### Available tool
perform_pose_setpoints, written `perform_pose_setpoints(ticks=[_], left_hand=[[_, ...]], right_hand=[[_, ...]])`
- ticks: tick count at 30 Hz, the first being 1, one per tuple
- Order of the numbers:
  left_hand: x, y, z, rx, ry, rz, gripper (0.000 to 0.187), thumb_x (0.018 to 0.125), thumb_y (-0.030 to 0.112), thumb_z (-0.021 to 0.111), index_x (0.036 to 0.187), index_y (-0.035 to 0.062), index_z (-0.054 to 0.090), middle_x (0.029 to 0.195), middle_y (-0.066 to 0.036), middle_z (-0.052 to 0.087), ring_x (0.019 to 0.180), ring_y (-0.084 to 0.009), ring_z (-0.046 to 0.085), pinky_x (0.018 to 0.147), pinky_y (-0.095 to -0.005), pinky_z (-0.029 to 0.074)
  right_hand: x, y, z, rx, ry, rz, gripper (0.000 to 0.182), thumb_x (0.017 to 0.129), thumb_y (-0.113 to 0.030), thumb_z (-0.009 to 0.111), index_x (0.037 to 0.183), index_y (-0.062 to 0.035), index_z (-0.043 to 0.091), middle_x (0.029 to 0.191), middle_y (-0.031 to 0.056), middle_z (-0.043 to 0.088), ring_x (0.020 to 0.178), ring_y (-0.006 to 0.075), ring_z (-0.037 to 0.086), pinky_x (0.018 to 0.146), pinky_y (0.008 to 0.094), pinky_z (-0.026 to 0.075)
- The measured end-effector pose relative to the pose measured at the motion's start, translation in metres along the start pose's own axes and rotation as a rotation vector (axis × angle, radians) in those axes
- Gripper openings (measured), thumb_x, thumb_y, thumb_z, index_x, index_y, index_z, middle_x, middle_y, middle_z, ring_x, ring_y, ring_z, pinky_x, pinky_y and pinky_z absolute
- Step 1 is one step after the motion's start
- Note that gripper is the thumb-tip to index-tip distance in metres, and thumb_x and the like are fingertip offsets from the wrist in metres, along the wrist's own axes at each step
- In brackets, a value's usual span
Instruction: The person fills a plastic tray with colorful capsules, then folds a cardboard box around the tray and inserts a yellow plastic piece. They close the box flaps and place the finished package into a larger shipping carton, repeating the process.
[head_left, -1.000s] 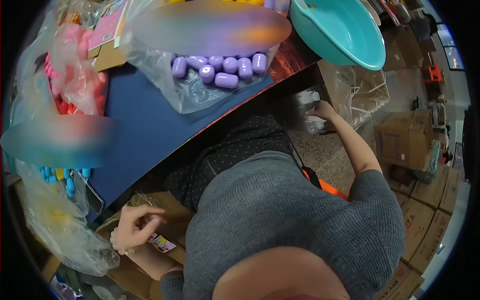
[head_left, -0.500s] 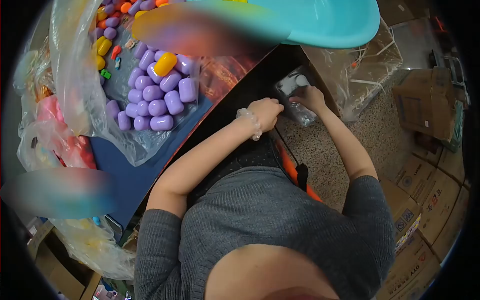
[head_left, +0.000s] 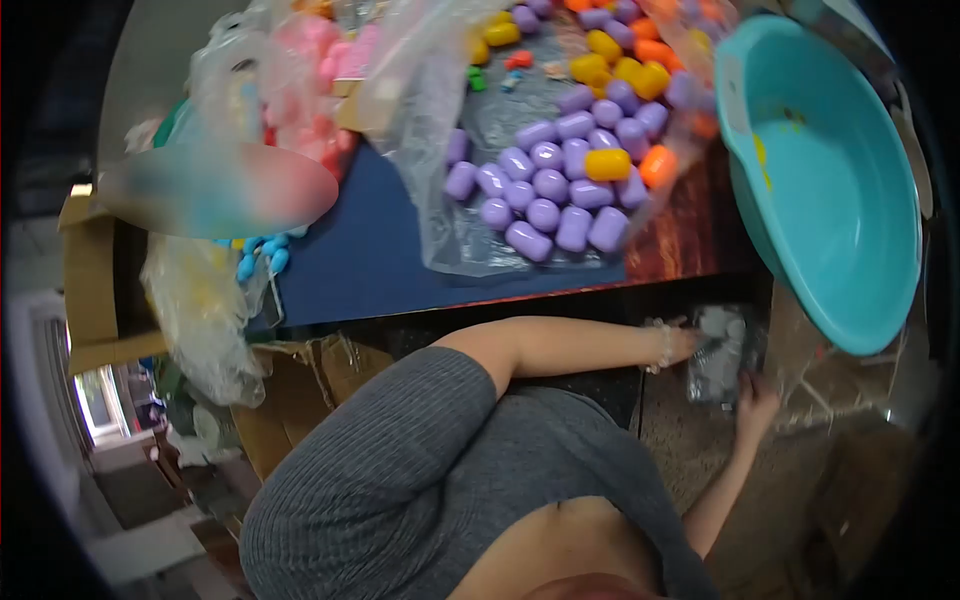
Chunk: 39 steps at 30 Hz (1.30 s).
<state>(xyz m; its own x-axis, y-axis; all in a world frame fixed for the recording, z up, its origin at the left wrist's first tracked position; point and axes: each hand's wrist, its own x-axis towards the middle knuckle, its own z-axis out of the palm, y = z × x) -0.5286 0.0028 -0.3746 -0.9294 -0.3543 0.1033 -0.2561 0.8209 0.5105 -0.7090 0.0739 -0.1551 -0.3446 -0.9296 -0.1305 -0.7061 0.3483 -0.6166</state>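
Note:
A clear plastic bag [head_left: 718,365] with something grey-white inside hangs below the table edge, at the right. My left hand [head_left: 684,345], with a beaded bracelet at the wrist, grips its left edge; the fingertips are blurred. At the lower right corner, my right hand [head_left: 757,398] pinches the plastic between thumb and fingers. What the bag contains is too smeared to name. Above, on the table, purple capsules [head_left: 550,185] lie on a clear plastic sheet, with a yellow capsule [head_left: 607,165] and an orange capsule [head_left: 658,167] among them.
A turquoise basin [head_left: 835,200] stands at the table's right end. Small toys [head_left: 517,61] lie near the capsules. Plastic bags with pink items [head_left: 315,130] and blue pieces [head_left: 262,256] are at the left. Cardboard boxes [head_left: 285,400] stand below the table and at the left.
The view has swung round, so the table now runs across the top and the basin shows at the right. My right hand has shifted to the bag's lower corner.

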Motion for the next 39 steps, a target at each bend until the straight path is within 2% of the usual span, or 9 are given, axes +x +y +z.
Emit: perform_pose_setpoints(ticks=[5,9,13,18,23,27,30,33,39], left_hand=[[-0.038,0.056,-0.254,-0.220,-0.560,-0.249,0.037,0.089,0.023,0.057,0.119,0.0014,0.060,0.139,-0.019,0.049,0.126,-0.0355,0.049,0.104,-0.0437,0.043],[-0.177,0.059,-0.398,-0.578,-0.124,-0.268,0.028,0.087,0.016,0.052,0.107,0.0021,0.065,0.099,-0.020,0.069,0.097,-0.0367,0.065,0.086,-0.0431,0.050],[-0.367,0.063,-0.513,-0.432,0.195,-0.995,0.020,0.086,0.011,0.051,0.094,-0.0013,0.065,0.084,-0.012,0.069,0.078,-0.0187,0.070,0.072,-0.0309,0.055],[-0.611,-0.009,-0.511,0.520,0.816,-1.492,0.023,0.086,0.015,0.060,0.104,0.0013,0.067,0.091,-0.015,0.070,0.083,-0.0279,0.069,0.073,-0.0376,0.055],[-0.687,-0.098,-0.528,0.653,1.003,-1.597,0.035,0.087,0.024,0.062,0.116,0.0053,0.063,0.111,-0.019,0.066,0.101,-0.0354,0.064,0.087,-0.0437,0.052],[-0.702,-0.138,-0.575,0.391,0.819,-1.950,0.042,0.088,0.033,0.061,0.122,0.0094,0.061,0.125,-0.019,0.060,0.118,-0.0371,0.055,0.100,-0.0462,0.044],[-0.729,-0.150,-0.603,0.433,0.592,-1.855,0.046,0.089,0.038,0.058,0.128,0.0138,0.059,0.132,-0.019,0.056,0.123,-0.0365,0.051,0.102,-0.0431,0.042],[-0.710,-0.125,-0.640,0.459,0.983,-1.731,0.048,0.083,0.037,0.064,0.119,0.0053,0.063,0.126,-0.018,0.061,0.112,-0.0367,0.059,0.095,-0.0449,0.047],[-0.772,-0.211,-0.604,0.736,0.840,-1.418,0.049,0.093,0.039,0.051,0.132,0.0102,0.057,0.138,-0.020,0.052,0.129,-0.0365,0.046,0.108,-0.0416,0.036]], right_hand=[[-0.014,-0.034,-0.138,0.565,-0.370,-0.552,0.024,0.090,-0.020,0.066,0.076,-0.0005,0.063,0.062,0.0047,0.057,0.054,0.0140,0.051,0.058,0.0295,0.045],[0.023,-0.162,-0.058,1.056,-0.551,-1.130,0.006,0.083,-0.004,0.063,0.082,0.0007,0.068,0.080,0.0101,0.064,0.075,0.0207,0.059,0.072,0.0320,0.050],[-0.005,-0.322,0.068,1.351,-0.975,-0.423,0.020,0.085,-0.013,0.069,0.070,-0.0014,0.063,0.073,0.0161,0.066,0.068,0.0289,0.067,0.063,0.0397,0.056],[-0.056,-0.397,0.184,1.414,-1.529,0.147,0.023,0.097,-0.011,0.056,0.108,0.0069,0.066,0.118,0.0195,0.062,0.113,0.0263,0.061,0.101,0.0328,0.047],[-0.067,-0.397,0.204,1.094,-1.496,0.400,0.054,0.101,-0.018,0.053,0.143,0.0085,0.033,0.134,0.0220,0.054,0.125,0.0268,0.054,0.105,0.0323,0.044],[-0.034,-0.414,0.158,0.570,-1.678,0.319,0.047,0.100,-0.016,0.053,0.139,0.0082,0.042,0.125,0.0226,0.060,0.114,0.0255,0.062,0.096,0.0298,0.050],[0.001,-0.459,0.103,0.357,-1.494,0.048,0.033,0.098,-0.013,0.055,0.125,0.0065,0.056,0.108,0.0202,0.069,0.093,0.0222,0.069,0.082,0.0283,0.055],[0.038,-0.483,0.065,0.454,-1.130,-0.265,0.026,0.096,-0.009,0.056,0.115,0.0061,0.062,0.099,0.0184,0.071,0.083,0.0189,0.069,0.075,0.0282,0.055],[0.062,-0.560,0.049,0.355,-0.801,-0.497,0.021,0.094,-0.010,0.058,0.106,0.0063,0.066,0.090,0.0147,0.071,0.075,0.0172,0.068,0.068,0.0276,0.054]])
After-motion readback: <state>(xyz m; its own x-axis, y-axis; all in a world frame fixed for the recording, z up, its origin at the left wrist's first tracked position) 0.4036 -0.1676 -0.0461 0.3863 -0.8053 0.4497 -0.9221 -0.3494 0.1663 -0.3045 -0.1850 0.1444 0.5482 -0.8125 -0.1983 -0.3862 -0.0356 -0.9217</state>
